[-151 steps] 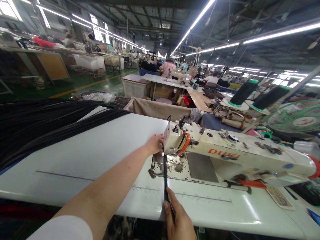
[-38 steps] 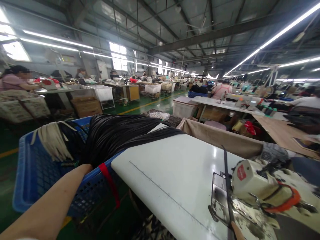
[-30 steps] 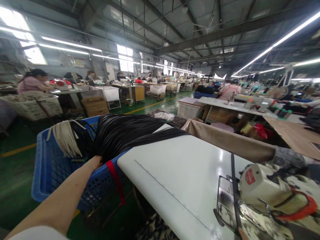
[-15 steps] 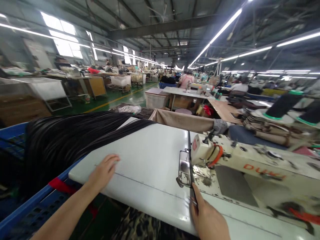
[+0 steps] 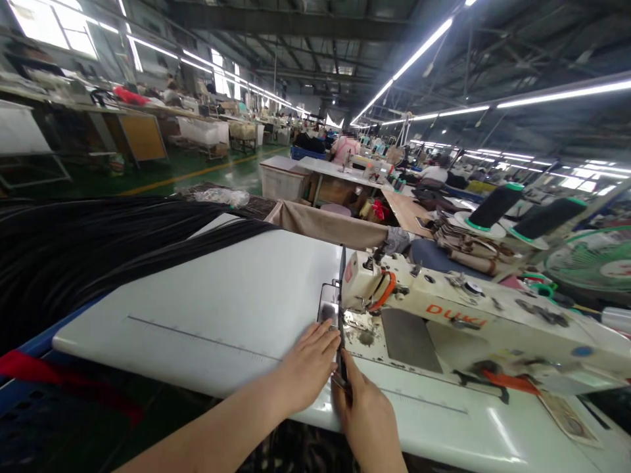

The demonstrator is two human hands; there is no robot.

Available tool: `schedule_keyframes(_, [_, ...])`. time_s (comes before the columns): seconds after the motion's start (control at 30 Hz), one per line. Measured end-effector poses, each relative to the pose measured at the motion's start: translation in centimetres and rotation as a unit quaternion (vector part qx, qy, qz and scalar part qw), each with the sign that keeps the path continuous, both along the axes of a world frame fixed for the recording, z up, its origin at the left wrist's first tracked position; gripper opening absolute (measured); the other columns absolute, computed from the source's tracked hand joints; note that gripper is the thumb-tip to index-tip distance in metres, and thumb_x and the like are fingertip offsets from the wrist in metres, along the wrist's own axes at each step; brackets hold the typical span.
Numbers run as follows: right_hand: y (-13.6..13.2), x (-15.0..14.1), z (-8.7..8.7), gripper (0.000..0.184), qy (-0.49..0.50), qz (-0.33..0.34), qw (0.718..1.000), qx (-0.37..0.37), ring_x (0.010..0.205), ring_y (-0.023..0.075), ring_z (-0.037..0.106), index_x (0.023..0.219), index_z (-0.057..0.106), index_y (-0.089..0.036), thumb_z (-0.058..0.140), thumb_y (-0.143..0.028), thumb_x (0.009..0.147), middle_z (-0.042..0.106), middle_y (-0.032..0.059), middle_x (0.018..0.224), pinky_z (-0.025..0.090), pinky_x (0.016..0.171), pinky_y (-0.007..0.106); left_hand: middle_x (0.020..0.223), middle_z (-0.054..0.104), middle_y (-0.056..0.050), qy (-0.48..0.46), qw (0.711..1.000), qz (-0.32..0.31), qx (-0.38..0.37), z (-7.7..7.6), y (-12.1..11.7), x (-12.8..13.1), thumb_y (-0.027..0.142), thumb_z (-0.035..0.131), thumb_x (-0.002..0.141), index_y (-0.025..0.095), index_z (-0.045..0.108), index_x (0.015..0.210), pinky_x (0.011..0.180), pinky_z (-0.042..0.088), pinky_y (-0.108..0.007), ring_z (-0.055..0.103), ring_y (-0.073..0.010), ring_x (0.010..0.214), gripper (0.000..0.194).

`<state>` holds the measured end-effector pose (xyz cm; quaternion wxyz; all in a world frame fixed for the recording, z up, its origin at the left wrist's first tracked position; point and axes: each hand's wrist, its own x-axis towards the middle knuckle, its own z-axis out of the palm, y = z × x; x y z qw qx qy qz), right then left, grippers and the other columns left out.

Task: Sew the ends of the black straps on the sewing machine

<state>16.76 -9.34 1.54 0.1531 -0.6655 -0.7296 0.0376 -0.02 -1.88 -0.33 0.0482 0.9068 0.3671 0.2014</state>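
A narrow black strap (image 5: pixel 341 309) runs under the head of a cream sewing machine (image 5: pixel 444 315) and back toward me over the white table (image 5: pixel 211 295). My right hand (image 5: pixel 367 410) pinches the near end of the strap at the table's front edge. My left hand (image 5: pixel 308 364) lies beside it, fingers stretched toward the strap near the metal needle plate (image 5: pixel 328 310). A big bundle of black straps (image 5: pixel 89 243) lies over the table's far left corner.
A blue crate (image 5: pixel 29 394) with a red band stands at the lower left. Black thread cones (image 5: pixel 493 205) and a green fan (image 5: pixel 589 257) sit behind the machine. A beige cloth trough (image 5: pixel 325 225) hangs behind the table. Other workstations and people fill the hall beyond.
My left hand left the bundle by the blue crate, crossed the table and now rests beside the strap. The view swung right, back to the machine. My right hand kept the strap.
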Motion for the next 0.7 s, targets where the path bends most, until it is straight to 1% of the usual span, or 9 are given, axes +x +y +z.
schedule_keyframes(0.07, [-0.2,0.8,0.2,0.047,0.051,-0.002,0.999,0.003,0.088,0.0229,0.079,0.145,0.059,-0.018,0.043,-0.029,0.102,0.081,0.0091,0.107,0.057,0.074,0.029,0.160,0.050,-0.006,-0.007,1.000,0.001,0.008,0.1,-0.1,0.0,0.034,0.040,0.109,0.018,0.049,0.152,0.131,0.027,-0.041,0.032,-0.0220,0.157,0.047])
schedule_keyframes(0.13, [-0.1,2.0,0.2,0.046,0.087,-0.029,0.996,0.006,0.084,0.0235,0.079,0.139,0.064,-0.020,0.044,-0.037,0.102,0.082,0.0079,0.103,0.057,0.071,0.029,0.159,0.052,-0.006,-0.011,1.000,-0.002,0.020,0.3,-0.3,-0.3,0.040,0.041,0.109,0.018,0.051,0.151,0.131,0.025,-0.039,0.036,-0.0216,0.156,0.048])
schedule_keyframes(0.2, [0.2,3.3,0.1,0.048,0.105,-0.068,0.992,0.012,0.077,0.0241,0.078,0.132,0.069,-0.021,0.044,-0.047,0.101,0.082,0.0075,0.095,0.055,0.066,0.030,0.160,0.050,-0.008,-0.012,1.000,0.001,0.027,0.5,-0.6,-0.4,0.050,0.042,0.108,0.016,0.048,0.153,0.131,0.023,-0.039,0.036,-0.0226,0.156,0.056])
schedule_keyframes(0.27, [0.8,4.4,0.0,0.051,0.106,-0.108,0.988,0.022,0.074,0.0247,0.077,0.127,0.073,-0.021,0.043,-0.053,0.100,0.081,0.0079,0.090,0.054,0.063,0.030,0.163,0.045,-0.010,-0.011,1.000,0.004,0.027,0.5,-0.8,-0.4,0.057,0.040,0.106,0.014,0.043,0.156,0.131,0.021,-0.039,0.033,-0.0240,0.157,0.066])
schedule_keyframes(0.37, [1.4,5.1,-0.3,0.052,0.087,-0.142,0.985,0.034,0.076,0.0256,0.077,0.121,0.075,-0.021,0.040,-0.052,0.099,0.081,0.0094,0.092,0.055,0.065,0.031,0.166,0.040,-0.012,-0.008,1.000,0.005,0.020,0.4,-1.0,-0.3,0.063,0.033,0.106,0.011,0.036,0.160,0.131,0.017,-0.041,0.029,-0.0263,0.159,0.076])
schedule_keyframes(0.47, [1.5,5.0,-0.6,0.050,0.050,-0.134,0.989,0.036,0.080,0.0268,0.077,0.120,0.075,-0.020,0.039,-0.049,0.100,0.081,0.0102,0.090,0.055,0.068,0.032,0.167,0.037,-0.013,-0.009,1.000,0.008,0.015,0.2,-1.1,-0.2,0.068,0.032,0.104,0.009,0.033,0.161,0.132,0.013,-0.041,0.025,-0.0273,0.160,0.082])
schedule_keyframes(0.57, [1.2,4.8,-0.9,0.047,0.008,-0.120,0.992,0.040,0.083,0.0276,0.077,0.124,0.073,-0.020,0.041,-0.043,0.099,0.081,0.0107,0.092,0.054,0.068,0.033,0.167,0.037,-0.014,-0.010,1.000,0.011,0.016,0.1,-1.2,-0.1,0.069,0.032,0.103,0.009,0.033,0.161,0.132,0.010,-0.040,0.023,-0.0276,0.160,0.084])
schedule_keyframes(0.7, [1.1,4.7,-0.9,0.046,-0.008,-0.125,0.992,0.027,0.085,0.0289,0.078,0.125,0.071,-0.019,0.041,-0.041,0.099,0.081,0.0114,0.095,0.054,0.068,0.034,0.166,0.038,-0.016,-0.016,1.000,0.011,0.018,0.1,-1.3,-0.1,0.068,0.034,0.103,0.007,0.034,0.160,0.132,0.012,-0.041,0.025,-0.0286,0.160,0.084])
